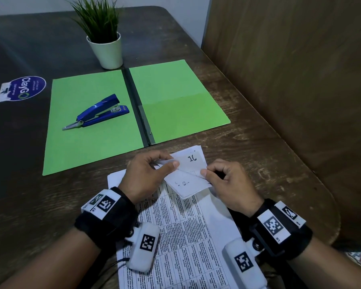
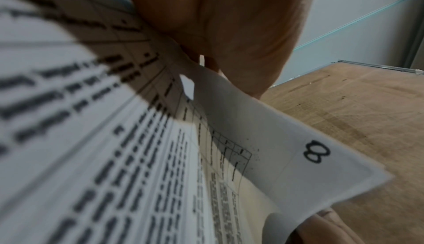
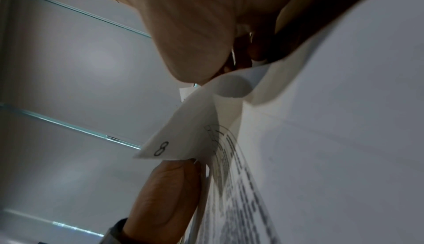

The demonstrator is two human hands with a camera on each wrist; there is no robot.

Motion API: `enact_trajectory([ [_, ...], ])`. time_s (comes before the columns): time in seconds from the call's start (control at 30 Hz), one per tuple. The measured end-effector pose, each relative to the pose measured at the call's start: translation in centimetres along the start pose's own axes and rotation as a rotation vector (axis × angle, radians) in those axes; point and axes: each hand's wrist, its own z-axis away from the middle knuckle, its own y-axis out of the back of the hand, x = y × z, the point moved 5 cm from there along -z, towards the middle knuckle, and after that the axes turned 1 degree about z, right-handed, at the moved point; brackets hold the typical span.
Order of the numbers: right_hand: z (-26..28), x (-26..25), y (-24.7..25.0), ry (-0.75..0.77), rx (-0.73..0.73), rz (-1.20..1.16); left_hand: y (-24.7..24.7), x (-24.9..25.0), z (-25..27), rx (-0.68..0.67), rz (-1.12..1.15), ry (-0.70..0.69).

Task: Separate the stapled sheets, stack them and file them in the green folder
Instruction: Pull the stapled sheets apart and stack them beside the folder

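Note:
A stack of printed white sheets (image 1: 181, 230) lies on the wooden table near me, its far corner lifted and folded back. My left hand (image 1: 148, 176) pinches the lifted corner marked "16" (image 1: 191, 158) between thumb and fingers. My right hand (image 1: 227, 180) pinches the folded corner just right of it. In the wrist views a bent corner marked "8" (image 2: 316, 151) (image 3: 161, 148) curls up from the sheets (image 2: 91, 139) (image 3: 321, 139). The green folder (image 1: 104, 122) lies open and flat beyond the sheets. The staple itself is hidden.
A blue stapler (image 1: 98, 112) lies on the folder's left leaf. A potted plant in a white pot (image 1: 106, 49) stands behind the folder. A sticker (image 1: 22, 88) is on the table at the left. A wooden partition (image 1: 300, 69) rises along the right.

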Motion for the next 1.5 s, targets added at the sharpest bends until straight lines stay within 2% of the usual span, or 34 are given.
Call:
enact_trajectory([
  [0.1, 0.3, -0.8, 0.1, 0.027, 0.018, -0.037, 0.0, 0.3, 0.1, 0.025, -0.006, -0.002],
  [0.23, 0.4, -1.0, 0.5, -0.028, 0.095, -0.302, 0.1, 0.9, 0.2, 0.015, 0.026, 0.022],
  [0.33, 0.0, -0.3, 0.8, -0.039, 0.143, -0.215, 0.0, 0.4, 0.1, -0.003, 0.017, 0.032],
  [0.57, 0.3, -0.4, 0.5, -0.099, 0.125, -0.259, 0.2, 0.0, 0.1, -0.007, 0.023, 0.045],
  [0.73, 0.1, 0.1, 0.4, -0.104, 0.102, -0.196, 0.3, 0.0, 0.1, -0.007, -0.021, 0.036],
  [1.0, 0.1, -0.4, 0.9, -0.073, 0.141, -0.189, 0.1, -0.1, -0.1, -0.009, -0.020, -0.002],
  [1.17, 0.1, -1.2, 0.9, -0.002, 0.127, -0.123, 0.2, -0.1, -0.1, 0.004, -0.034, -0.005],
  [1.4, 0.5, -1.5, 0.3, 0.030, 0.077, -0.208, 0.1, 0.3, 0.0, 0.010, 0.034, 0.014],
  [1.5, 0.4, -1.3, 0.3, -0.024, 0.108, -0.277, 0.1, 0.3, 0.0, 0.020, 0.010, 0.022],
])
